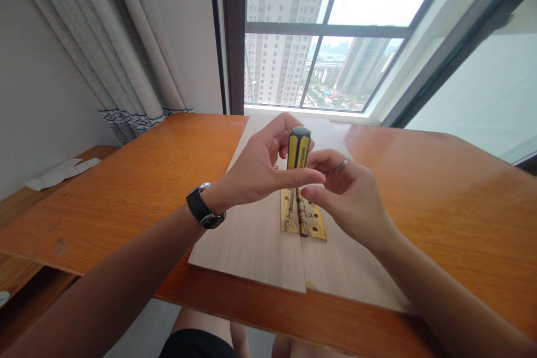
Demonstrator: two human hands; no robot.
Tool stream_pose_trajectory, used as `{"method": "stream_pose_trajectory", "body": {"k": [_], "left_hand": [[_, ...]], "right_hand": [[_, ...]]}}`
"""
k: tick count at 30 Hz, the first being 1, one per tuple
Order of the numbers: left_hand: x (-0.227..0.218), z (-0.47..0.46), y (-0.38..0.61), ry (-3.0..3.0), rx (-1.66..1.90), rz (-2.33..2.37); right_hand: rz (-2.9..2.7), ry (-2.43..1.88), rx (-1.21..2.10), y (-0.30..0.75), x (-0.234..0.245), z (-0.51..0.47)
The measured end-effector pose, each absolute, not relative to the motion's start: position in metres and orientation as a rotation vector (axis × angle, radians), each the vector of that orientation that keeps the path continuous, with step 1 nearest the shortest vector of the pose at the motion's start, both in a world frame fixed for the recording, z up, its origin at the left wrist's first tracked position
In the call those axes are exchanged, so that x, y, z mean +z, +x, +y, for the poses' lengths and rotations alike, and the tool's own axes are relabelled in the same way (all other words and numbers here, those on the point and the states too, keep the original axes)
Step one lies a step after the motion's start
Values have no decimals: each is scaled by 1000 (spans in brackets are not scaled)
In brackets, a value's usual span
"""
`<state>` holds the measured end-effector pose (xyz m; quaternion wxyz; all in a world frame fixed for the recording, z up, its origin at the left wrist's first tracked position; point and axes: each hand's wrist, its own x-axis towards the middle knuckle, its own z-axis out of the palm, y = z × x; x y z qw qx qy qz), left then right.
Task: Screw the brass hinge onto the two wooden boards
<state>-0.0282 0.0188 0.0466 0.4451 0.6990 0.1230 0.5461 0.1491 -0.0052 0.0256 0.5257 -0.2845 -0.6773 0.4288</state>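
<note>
Table: orange wooden table (126,207) under two pale wood boards (247,240), edges butted together.
Hinge: brass hinge (316,226) lying flat across their seam.
Tool: yellow-and-black screwdriver (298,148) upright, shaft down on the hinge's left leaf.
Hands: left hand (260,165) and right hand (348,198) together, both closed around the handle.

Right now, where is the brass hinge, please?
In the head view, the brass hinge lies across the seam between two pale wood boards, directly under the yellow-and-black screwdriver.

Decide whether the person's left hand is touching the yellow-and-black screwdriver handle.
Touching. The head view shows the left hand closed around the yellow-and-black screwdriver handle, with no gap between them.
</note>
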Motion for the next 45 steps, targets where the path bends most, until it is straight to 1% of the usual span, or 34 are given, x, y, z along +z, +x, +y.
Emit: {"method": "stream_pose_trajectory", "body": {"k": [4, 10, 19, 23, 31, 40, 45], "left_hand": [[44, 22, -28, 1739, 1417, 366], [42, 19, -25, 1706, 1383, 418], [42, 16, -26, 1642, 1235, 218], [43, 13, -25, 1601, 1195, 228], [41, 18, -29, 1584, 1214, 267], [45, 17, -26, 1627, 1318, 335], [43, 16, -26, 1639, 1310, 315]], "right_hand": [[-1656, -728, 952, 147, 26, -7], [-1684, -748, 867, 145, 28, -10], [-1750, -684, 824, 147, 26, -8], [-1751, -728, 834, 149, 24, -7], [-1863, -745, 935, 152, 33, -12], [-1756, -698, 871, 147, 27, -9], [-1751, -729, 825, 149, 26, -9]]}}
